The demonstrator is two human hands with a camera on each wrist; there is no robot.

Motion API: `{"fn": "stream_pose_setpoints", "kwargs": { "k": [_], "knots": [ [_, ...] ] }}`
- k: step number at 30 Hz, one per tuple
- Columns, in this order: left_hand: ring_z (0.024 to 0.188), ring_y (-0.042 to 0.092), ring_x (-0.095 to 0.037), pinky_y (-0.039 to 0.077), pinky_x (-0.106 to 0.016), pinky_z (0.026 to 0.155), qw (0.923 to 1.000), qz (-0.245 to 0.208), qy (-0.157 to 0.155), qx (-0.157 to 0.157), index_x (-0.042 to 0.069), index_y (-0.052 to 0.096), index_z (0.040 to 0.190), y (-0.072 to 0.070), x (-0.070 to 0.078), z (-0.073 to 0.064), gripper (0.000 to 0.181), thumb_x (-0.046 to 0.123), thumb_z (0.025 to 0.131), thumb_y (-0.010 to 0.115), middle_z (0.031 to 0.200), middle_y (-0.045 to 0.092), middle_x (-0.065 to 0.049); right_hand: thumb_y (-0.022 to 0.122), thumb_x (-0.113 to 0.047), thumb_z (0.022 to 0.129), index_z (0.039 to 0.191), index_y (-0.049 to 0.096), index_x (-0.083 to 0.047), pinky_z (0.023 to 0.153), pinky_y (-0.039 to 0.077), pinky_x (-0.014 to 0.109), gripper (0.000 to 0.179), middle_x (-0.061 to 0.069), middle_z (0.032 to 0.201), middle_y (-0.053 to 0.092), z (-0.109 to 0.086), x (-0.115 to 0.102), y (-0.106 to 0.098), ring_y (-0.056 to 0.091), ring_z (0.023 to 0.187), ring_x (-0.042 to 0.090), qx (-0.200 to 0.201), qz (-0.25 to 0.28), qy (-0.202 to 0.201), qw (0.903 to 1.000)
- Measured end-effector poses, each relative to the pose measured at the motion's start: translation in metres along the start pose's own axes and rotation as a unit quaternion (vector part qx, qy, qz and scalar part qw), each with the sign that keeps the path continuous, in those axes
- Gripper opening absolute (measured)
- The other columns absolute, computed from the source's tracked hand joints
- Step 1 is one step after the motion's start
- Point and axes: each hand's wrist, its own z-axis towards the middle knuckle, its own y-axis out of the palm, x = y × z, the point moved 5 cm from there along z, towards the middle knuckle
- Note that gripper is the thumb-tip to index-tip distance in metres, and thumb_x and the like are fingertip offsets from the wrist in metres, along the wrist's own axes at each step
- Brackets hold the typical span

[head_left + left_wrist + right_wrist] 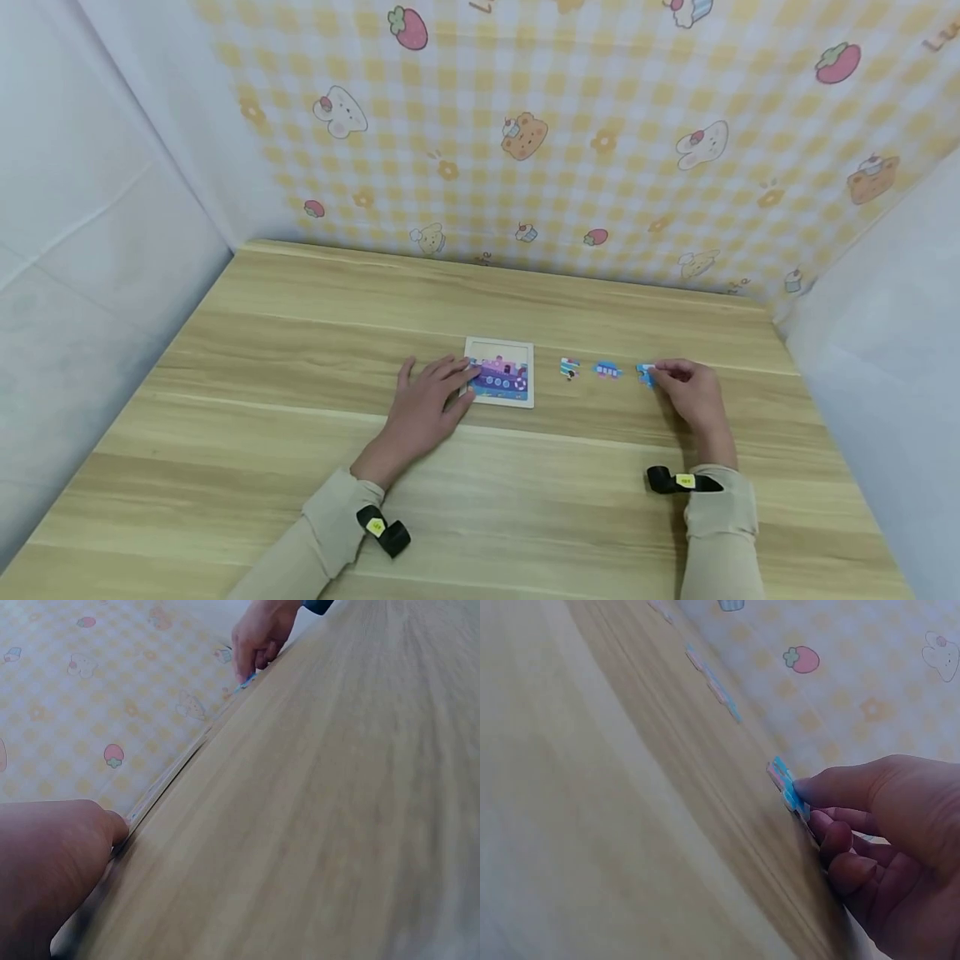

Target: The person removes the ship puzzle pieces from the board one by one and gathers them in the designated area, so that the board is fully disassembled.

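A square jigsaw tray (531,377) with a pale rim lies on the table, showing a purple ship with a blank strip along its top. My left hand (426,406) rests across the tray's left side, fingers spread over the edge and thumb near the lower left corner. To the right, my right hand (692,400) pinches a blue jigsaw piece (786,784) between thumb and fingers, at the table surface. Between tray and right hand lie a striped, multicoloured piece (569,368) and a blue piece with pale windows (607,369).
The wood-grain table (315,333) runs back to a yellow checked cloth (480,183) printed with cartoon animals and strawberries. White cloth hangs on the left and right sides. A dark strapped device (384,531) sits on each sleeve cuff.
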Motion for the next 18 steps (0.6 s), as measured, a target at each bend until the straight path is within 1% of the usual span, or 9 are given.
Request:
{"fn": "stream_pose_setpoints", "kwargs": {
  "k": [3, 6, 11, 16, 18],
  "knots": [
    [0.147, 0.042, -0.03, 0.008, -0.071, 0.119, 1.0, 0.001, 0.001, 0.003, 0.023, 0.061, 0.146, 0.0005, 0.0004, 0.0002, 0.042, 0.037, 0.107, 0.055, 0.154, 0.054, -0.001, 0.069, -0.02, 0.101, 0.114, 0.075, 0.005, 0.065, 0.047, 0.016, 0.029, 0.001, 0.094, 0.071, 0.0011, 0.0011, 0.0005, 0.055, 0.081, 0.007, 0.006, 0.002, 0.001, 1.0],
    [0.146, 0.043, -0.031, 0.008, -0.072, 0.119, 0.9999, 0.0, 0.004, 0.009, 0.021, 0.062, 0.145, -0.0006, 0.0018, 0.0012, 0.041, 0.035, 0.107, 0.057, 0.153, 0.055, -0.003, 0.068, -0.017, 0.101, 0.115, 0.075, 0.005, 0.066, 0.047, 0.015, 0.027, 0.003, 0.095, 0.072, 0.0011, -0.0003, -0.0006, 0.055, 0.081, 0.006, 0.007, 0.001, 0.001, 1.0],
    [0.148, 0.042, -0.03, 0.006, -0.071, 0.119, 1.0, -0.002, -0.001, 0.001, 0.022, 0.061, 0.146, 0.0, 0.0013, 0.0021, 0.042, 0.036, 0.107, 0.056, 0.154, 0.054, -0.002, 0.068, -0.018, 0.102, 0.117, 0.075, 0.004, 0.066, 0.047, 0.015, 0.028, 0.003, 0.096, 0.071, 0.0012, 0.0003, -0.0011, 0.055, 0.081, 0.007, 0.005, 0.002, 0.003, 1.0],
    [0.149, 0.039, -0.029, 0.005, -0.069, 0.12, 0.9999, -0.001, -0.01, -0.012, 0.024, 0.059, 0.148, 0.0018, -0.0002, 0.0019, 0.043, 0.038, 0.108, 0.054, 0.155, 0.052, 0.0, 0.067, -0.02, 0.102, 0.121, 0.073, 0.003, 0.064, 0.046, 0.016, 0.03, 0.001, 0.095, 0.068, 0.0011, 0.0026, -0.001, 0.053, 0.081, 0.008, 0.001, 0.001, -0.004, 1.0],
    [0.149, 0.04, -0.029, 0.005, -0.069, 0.12, 0.9999, -0.001, -0.009, -0.012, 0.023, 0.059, 0.148, 0.0016, -0.0002, 0.002, 0.043, 0.038, 0.108, 0.054, 0.155, 0.052, 0.0, 0.066, -0.02, 0.102, 0.121, 0.073, 0.003, 0.063, 0.046, 0.017, 0.031, 0.0, 0.094, 0.068, 0.0011, 0.0027, -0.0011, 0.052, 0.08, 0.008, 0.0, -0.001, -0.007, 1.0]
  ]
}}
